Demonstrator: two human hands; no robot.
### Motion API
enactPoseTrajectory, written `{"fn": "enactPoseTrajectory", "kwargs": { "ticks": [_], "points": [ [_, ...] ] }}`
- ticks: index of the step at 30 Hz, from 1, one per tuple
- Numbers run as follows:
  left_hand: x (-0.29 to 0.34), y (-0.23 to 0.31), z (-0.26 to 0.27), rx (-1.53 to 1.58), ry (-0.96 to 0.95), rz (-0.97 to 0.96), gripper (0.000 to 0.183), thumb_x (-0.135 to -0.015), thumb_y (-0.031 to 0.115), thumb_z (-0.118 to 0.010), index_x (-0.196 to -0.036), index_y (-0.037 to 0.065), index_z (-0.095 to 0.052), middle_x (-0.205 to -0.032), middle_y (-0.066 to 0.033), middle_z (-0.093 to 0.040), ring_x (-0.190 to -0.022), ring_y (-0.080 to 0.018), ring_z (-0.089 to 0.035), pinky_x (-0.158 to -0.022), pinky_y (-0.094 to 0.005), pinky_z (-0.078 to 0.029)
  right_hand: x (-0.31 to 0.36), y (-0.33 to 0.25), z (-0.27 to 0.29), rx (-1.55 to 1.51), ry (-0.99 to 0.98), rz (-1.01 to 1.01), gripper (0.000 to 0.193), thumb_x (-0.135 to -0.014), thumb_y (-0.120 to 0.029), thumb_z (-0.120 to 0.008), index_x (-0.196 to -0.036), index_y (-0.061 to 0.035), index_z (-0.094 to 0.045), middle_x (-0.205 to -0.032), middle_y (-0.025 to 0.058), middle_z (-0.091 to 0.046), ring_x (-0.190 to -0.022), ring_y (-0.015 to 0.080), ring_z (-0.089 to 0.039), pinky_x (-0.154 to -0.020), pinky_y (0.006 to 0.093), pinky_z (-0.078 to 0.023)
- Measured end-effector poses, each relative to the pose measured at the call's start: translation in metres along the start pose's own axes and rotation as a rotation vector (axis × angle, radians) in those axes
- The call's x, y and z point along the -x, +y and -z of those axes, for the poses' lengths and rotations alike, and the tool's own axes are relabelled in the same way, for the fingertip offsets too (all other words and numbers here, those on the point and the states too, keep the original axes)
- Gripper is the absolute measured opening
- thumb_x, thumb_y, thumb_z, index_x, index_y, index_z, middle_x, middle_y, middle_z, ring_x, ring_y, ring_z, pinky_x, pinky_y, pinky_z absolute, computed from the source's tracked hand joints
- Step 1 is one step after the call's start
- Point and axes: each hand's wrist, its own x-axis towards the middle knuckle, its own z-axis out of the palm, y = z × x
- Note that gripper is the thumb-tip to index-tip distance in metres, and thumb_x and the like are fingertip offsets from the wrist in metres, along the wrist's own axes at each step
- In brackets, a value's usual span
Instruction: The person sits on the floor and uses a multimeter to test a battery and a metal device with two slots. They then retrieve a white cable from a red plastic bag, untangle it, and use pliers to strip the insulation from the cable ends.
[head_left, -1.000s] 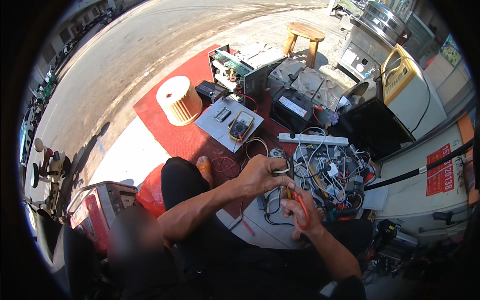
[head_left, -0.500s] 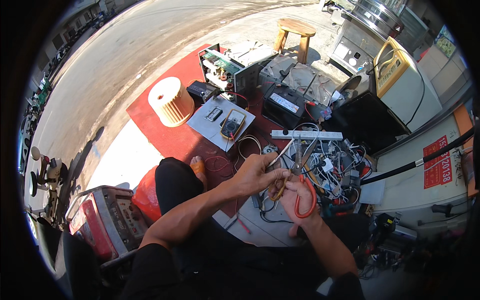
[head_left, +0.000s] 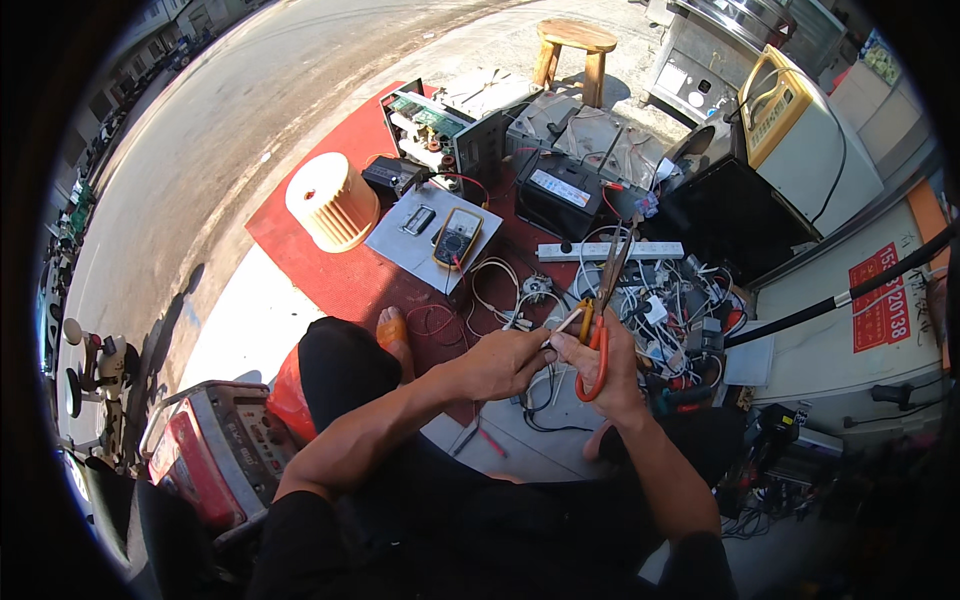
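Out in front of my lap, my left hand (head_left: 500, 364) is closed on a thin white cable (head_left: 570, 320), its end sticking out toward the right hand. My right hand (head_left: 615, 368) grips a pair of scissors (head_left: 612, 272) with an orange handle loop, the blades pointing up and away, slightly apart. Close to the right thumb is a yellow piece (head_left: 586, 318); whether it belongs to the scissors I cannot tell. Both hands nearly touch. Beyond them lies a tangled heap of cables and plugs (head_left: 655, 310).
A yellow multimeter (head_left: 457, 238) rests on a grey metal panel (head_left: 400, 243) over a red mat (head_left: 290, 245). Around it are a ribbed cream bucket (head_left: 333, 203), a black battery (head_left: 557, 196), an opened device (head_left: 430, 130) and a white power strip (head_left: 610, 251). A red generator (head_left: 215, 450) stands at left.
My right hand has turned and risen a little, tilting the scissors' blades further right. The left hand has shifted slightly, and the white cable now lies lower, nearer the right thumb.
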Motion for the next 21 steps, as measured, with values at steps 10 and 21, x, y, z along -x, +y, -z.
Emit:
{"fn": "enactPoseTrajectory", "kwargs": {
  "ticks": [10,21],
  "points": [
    [-0.003,0.014,-0.008,0.08,0.235,0.009,0.026,-0.11,0.018,-0.057,-0.096,-0.003,-0.063,-0.065,-0.0147,-0.058,-0.058,-0.0297,-0.061,-0.059,-0.042,-0.047,-0.03,0.046,0.044,-0.511,0.345,-0.128,0.009,-0.096,-0.002,-0.074,-0.1,-0.0016,-0.065,-0.087,0.0084,-0.069,-0.073,0.0182,-0.068,-0.07,0.0307,-0.058],
    [0.008,-0.001,0.002,0.475,0.209,0.159,0.025,-0.111,0.019,-0.061,-0.112,-0.004,-0.072,-0.088,-0.0059,-0.076,-0.077,-0.0107,-0.068,-0.071,-0.0297,-0.057,-0.011,0.029,0.112,-0.278,0.467,0.014,0.021,-0.101,-0.008,-0.072,-0.116,0.0,-0.06,-0.1,0.0112,-0.073,-0.083,0.017,-0.073,-0.074,0.031,-0.063]
  ]
}}
